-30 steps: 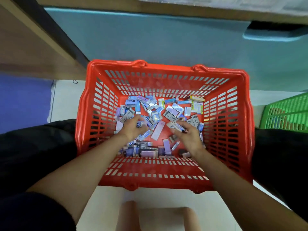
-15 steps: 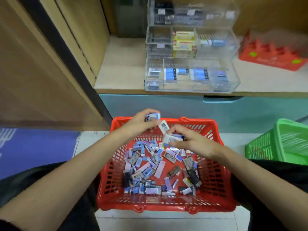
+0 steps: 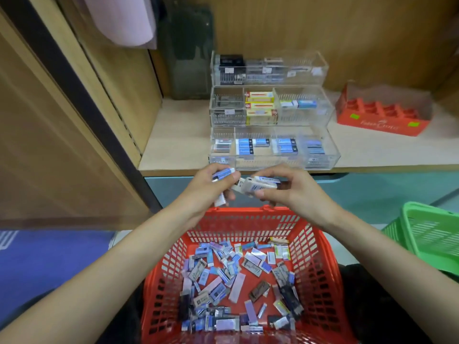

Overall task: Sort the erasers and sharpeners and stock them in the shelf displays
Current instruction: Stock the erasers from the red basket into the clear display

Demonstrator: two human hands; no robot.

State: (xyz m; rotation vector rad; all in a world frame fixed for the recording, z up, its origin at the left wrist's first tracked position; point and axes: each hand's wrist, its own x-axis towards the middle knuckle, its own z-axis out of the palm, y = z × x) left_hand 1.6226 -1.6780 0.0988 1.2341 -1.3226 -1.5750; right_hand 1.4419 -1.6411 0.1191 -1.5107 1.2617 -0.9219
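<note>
Your left hand and right hand sit close together at the centre of the frame, just above the far rim of the red basket and just below the front edge of the shelf. Your left hand grips a blue-sleeved eraser between the thumb and curled fingers, and a small white piece pokes out below the palm. Your right hand pinches a white eraser bundle of slim rectangular blocks with blue print, its end almost touching what your left hand holds.

The loose erasers lie jumbled on the basket floor at the lower middle. They are small flat rectangles in glossy blue, lilac, white and dark sleeves, and you cannot tell which, if any, are sharpeners. The basket is hard plastic with slotted lattice walls.

At the upper middle, the clear display stands on the pale wooden shelf in three stepped tiers of transparent compartments. The lowest tier holds neat blue-and-white blocks and the middle tier holds yellow-and-red boxes. A red cardboard tray stands on the shelf at the upper right, and a green basket of slotted plastic sits at the right edge.
</note>
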